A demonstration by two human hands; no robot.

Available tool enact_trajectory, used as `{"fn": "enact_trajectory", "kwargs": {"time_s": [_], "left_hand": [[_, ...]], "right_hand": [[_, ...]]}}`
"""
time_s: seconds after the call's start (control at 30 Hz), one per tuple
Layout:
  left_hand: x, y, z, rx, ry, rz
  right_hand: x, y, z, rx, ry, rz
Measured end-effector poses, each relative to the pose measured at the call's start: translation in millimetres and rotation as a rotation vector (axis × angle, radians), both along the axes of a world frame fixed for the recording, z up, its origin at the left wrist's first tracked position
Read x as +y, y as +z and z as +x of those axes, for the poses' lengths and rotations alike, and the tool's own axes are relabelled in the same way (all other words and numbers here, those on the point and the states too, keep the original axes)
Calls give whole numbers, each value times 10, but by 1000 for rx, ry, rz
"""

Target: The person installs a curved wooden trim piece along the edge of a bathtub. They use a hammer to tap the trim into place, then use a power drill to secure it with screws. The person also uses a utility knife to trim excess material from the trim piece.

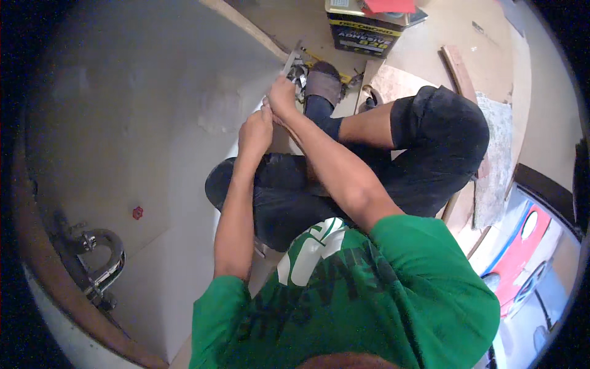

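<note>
My right hand [283,98] is closed around a thin, flat, pale strip [292,59], perhaps metal, which sticks out beyond the fist. Close by and nearer to me is my left hand [255,130], its fingers curled together and touching the right hand's edge. What lies inside the left fist is hidden. Both hands are at the edge of a large smooth grey panel [166,154] that fills the left side. Just past the right hand, a cluster of small shiny metal pieces [299,75] lies beside my sandalled foot [323,86].
A black and yellow metal tin [362,34] stands ahead with a red item [390,6] on top. Right of my knee lie a wooden strip [460,74] and a grey cloth [493,160]. Lower left are a curved chrome pipe [114,258] and red knob [137,213].
</note>
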State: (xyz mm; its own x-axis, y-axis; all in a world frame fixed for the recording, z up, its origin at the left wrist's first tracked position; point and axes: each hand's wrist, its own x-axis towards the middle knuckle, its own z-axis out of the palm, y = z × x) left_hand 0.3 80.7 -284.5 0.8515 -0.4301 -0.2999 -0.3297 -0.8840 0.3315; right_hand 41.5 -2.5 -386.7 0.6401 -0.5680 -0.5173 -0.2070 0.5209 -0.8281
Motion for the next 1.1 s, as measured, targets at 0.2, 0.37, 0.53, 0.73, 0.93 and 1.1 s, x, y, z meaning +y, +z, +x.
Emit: {"fn": "enact_trajectory", "kwargs": {"time_s": [0.2, 0.37, 0.53, 0.73, 0.93, 1.1], "left_hand": [[-148, 786, -538, 637, 349, -551], [258, 510, -422, 149, 365, -513], [807, -59, -168, 109, 561, -474], [458, -1, -230, -133, 310, -236], [635, -53, -172, -202, 414, -314], [357, -7, -183, -319, 380, -329]], "right_hand": [[-831, 1605, -827, -386, 40, -566], [-2513, 2255, -1869, -194, 7, -1491], [-3147, 2988, -2637, 621, 1, -1332], [-2997, 770, -3234, 390, 122, -1216], [-3232, 24, -3003, 736, 316, -1270], [-4177, -82, -1560, 290, 320, -1184]]}}
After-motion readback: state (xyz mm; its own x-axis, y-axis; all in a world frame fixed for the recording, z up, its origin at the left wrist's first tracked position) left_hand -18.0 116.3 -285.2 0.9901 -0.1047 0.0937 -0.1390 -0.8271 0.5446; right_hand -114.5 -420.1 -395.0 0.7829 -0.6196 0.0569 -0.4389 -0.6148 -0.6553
